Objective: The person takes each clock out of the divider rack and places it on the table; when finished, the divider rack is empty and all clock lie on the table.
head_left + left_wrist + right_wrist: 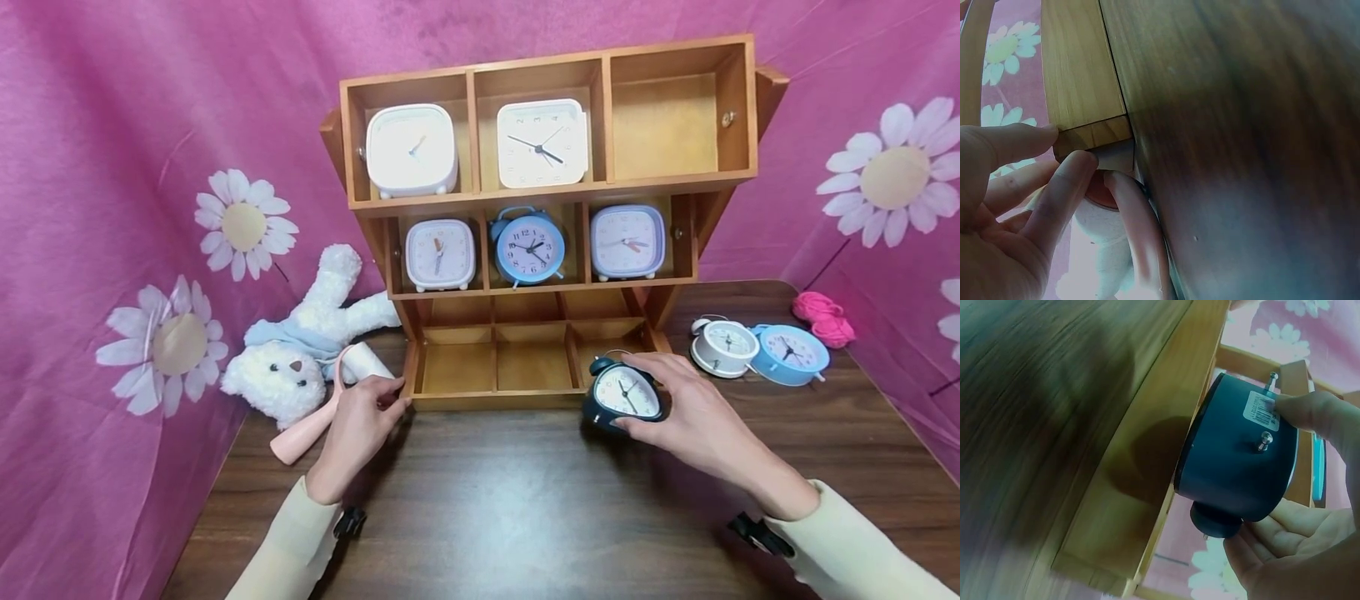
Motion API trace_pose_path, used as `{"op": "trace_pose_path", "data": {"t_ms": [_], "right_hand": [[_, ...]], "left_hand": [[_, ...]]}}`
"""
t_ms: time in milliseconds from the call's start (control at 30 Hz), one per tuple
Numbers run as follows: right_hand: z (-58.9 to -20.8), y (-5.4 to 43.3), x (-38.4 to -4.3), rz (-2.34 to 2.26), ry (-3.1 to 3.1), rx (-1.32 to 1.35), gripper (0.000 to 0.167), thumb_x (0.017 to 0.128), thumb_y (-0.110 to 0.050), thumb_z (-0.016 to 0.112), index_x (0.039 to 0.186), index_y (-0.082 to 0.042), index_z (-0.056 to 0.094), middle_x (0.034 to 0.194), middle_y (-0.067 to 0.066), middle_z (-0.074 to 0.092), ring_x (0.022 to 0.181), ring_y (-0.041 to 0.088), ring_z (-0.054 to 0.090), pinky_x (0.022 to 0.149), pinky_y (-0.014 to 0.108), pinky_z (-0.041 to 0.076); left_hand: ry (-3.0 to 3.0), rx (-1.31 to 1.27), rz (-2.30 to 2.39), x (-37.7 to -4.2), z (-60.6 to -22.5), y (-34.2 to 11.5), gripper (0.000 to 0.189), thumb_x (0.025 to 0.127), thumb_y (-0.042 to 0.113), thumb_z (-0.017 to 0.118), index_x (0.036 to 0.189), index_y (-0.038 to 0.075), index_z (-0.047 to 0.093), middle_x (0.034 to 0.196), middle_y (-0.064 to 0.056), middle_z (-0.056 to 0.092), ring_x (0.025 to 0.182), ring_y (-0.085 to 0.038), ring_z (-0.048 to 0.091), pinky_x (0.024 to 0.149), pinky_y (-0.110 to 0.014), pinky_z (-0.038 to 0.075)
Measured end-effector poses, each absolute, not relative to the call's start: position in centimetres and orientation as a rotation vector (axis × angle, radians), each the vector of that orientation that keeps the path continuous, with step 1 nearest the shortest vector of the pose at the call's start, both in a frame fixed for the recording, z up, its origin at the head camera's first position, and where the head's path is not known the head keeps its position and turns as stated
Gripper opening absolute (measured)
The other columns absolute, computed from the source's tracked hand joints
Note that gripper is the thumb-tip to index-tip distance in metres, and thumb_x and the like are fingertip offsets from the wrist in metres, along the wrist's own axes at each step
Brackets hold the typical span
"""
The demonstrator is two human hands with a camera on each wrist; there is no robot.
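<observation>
Two cream sleeves (283,546) reach in nearest, cut off by the lower edge, with a black band (349,522) partly visible under each cuff. The left hand (354,427) pinches the lower left corner of a wooden shelf (495,402), thumb and fingers on either side of the grained end. The right hand (693,408) grasps a dark alarm clock (624,393), thumb on one side and fingers on the other, at the front edge of the bottom right compartment. Its casing is smooth and rounded, with a barcode label (1262,411) and shiny metal feet (1264,441); whether it touches the wood is hard to tell.

Beside the left hand, a smooth pink object (303,435) with a flared end lies against a white cylinder (366,362), both partly covered. A fluffy white bear (277,387) sprawls behind them, one leg running behind the shelf. Five clocks stand on the upper tiers; glare bleaches the dial of the top left one (412,150). Right of the shelf, a round white clock (724,346) and a blue clock (789,354) sit near fuzzy pink yarn (823,319) on the dark wood-grain table (495,500).
</observation>
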State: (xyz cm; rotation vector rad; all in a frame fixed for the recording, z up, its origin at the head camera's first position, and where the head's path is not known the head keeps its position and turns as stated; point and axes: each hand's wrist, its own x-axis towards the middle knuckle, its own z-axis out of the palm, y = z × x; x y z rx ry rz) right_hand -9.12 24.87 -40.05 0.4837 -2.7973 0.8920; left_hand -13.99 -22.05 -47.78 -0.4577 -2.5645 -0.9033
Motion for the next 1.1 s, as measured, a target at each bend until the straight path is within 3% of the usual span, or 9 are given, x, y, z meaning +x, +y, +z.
{"op": "trace_pose_path", "data": {"t_ms": [133, 300, 533, 700, 933, 1100], "right_hand": [[-40.0, 26.0, -8.9, 0.888, -2.798, 0.435, 0.087, 0.080, -0.032, 0.102, 0.156, -0.014, 0.064, 0.151, 0.017, 0.067, 0.137, 0.042, 0.060, 0.102, 0.068, 0.051], [-39.8, 27.5, -8.7, 0.887, -2.806, 0.342, 0.089, 0.078, -0.030, 0.103, 0.156, -0.014, 0.063, 0.153, 0.022, 0.064, 0.141, 0.049, 0.056, 0.101, 0.074, 0.048], [-40.1, 30.4, -8.2, 0.875, -2.812, 0.247, 0.089, 0.078, -0.026, 0.102, 0.156, -0.011, 0.062, 0.156, 0.029, 0.060, 0.143, 0.051, 0.051, 0.105, 0.075, 0.041], [-40.9, 32.8, -7.8, 0.870, -2.810, 0.217, 0.093, 0.079, -0.022, 0.101, 0.161, -0.013, 0.059, 0.156, 0.029, 0.058, 0.140, 0.050, 0.050, 0.104, 0.073, 0.039], [-41.9, 35.9, -7.7, 0.842, -2.827, 0.183, 0.092, 0.080, -0.018, 0.098, 0.162, -0.012, 0.057, 0.156, 0.033, 0.055, 0.141, 0.059, 0.048, 0.106, 0.081, 0.036], [-42.7, 37.6, -7.3, 0.819, -2.846, 0.158, 0.090, 0.082, -0.018, 0.097, 0.162, -0.011, 0.056, 0.157, 0.037, 0.052, 0.140, 0.062, 0.047, 0.104, 0.080, 0.035]], "left_hand": [[-2.590, -0.442, -0.874, -14.0, -47.7, -22.1, 0.029, 0.092, 0.012, 0.088, 0.119, 0.001, 0.086, 0.107, -0.018, 0.084, 0.085, -0.025, 0.079, 0.072, -0.041, 0.064], [-2.599, -0.415, -0.844, -15.9, -51.4, -23.9, 0.030, 0.094, 0.025, 0.090, 0.120, 0.010, 0.088, 0.108, -0.010, 0.085, 0.086, -0.012, 0.077, 0.075, -0.028, 0.060], [-2.548, -0.481, -0.905, -14.5, -48.8, -22.8, 0.029, 0.097, 0.021, 0.087, 0.120, 0.003, 0.086, 0.107, -0.015, 0.084, 0.085, -0.019, 0.078, 0.074, -0.034, 0.062], [-2.538, -0.467, -0.896, -14.7, -49.0, -22.7, 0.027, 0.097, 0.020, 0.087, 0.118, 0.004, 0.087, 0.104, -0.015, 0.084, 0.083, -0.016, 0.077, 0.071, -0.030, 0.060], [-2.603, -0.403, -0.832, -12.9, -45.4, -20.8, 0.028, 0.089, 0.003, 0.088, 0.115, -0.004, 0.085, 0.106, -0.021, 0.084, 0.087, -0.030, 0.081, 0.077, -0.046, 0.065], [-2.556, -0.433, -0.846, -14.4, -48.6, -22.2, 0.028, 0.091, 0.014, 0.089, 0.116, 0.002, 0.087, 0.106, -0.016, 0.084, 0.085, -0.020, 0.079, 0.076, -0.036, 0.062]]}}
